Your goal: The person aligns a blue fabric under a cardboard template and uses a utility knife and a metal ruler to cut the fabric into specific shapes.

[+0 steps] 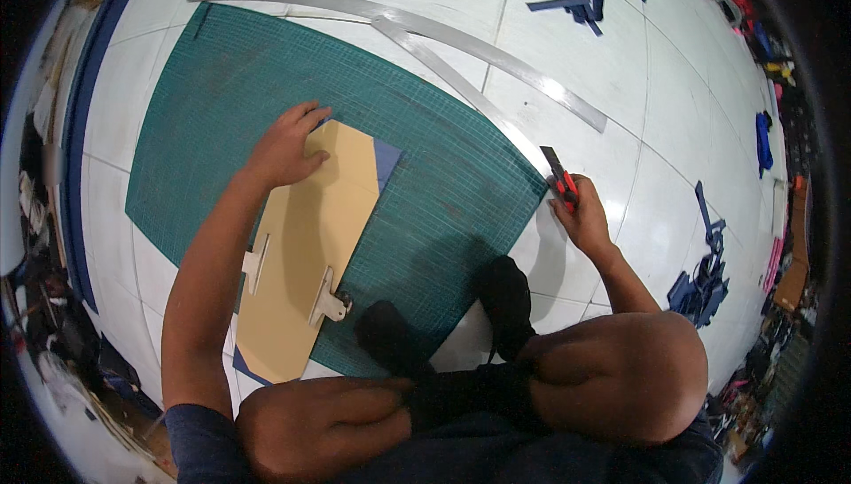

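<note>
Right hand (585,216) near ruler (434,65), blue scraps (703,289) beyond.

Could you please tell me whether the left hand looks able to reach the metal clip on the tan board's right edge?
Probably yes: the left hand rests open at the far end of the tan board, and nothing covers the metal clip, so the way across looks free.

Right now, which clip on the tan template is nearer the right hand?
The clip on the right edge of the template; the other clip is on its left.
</note>
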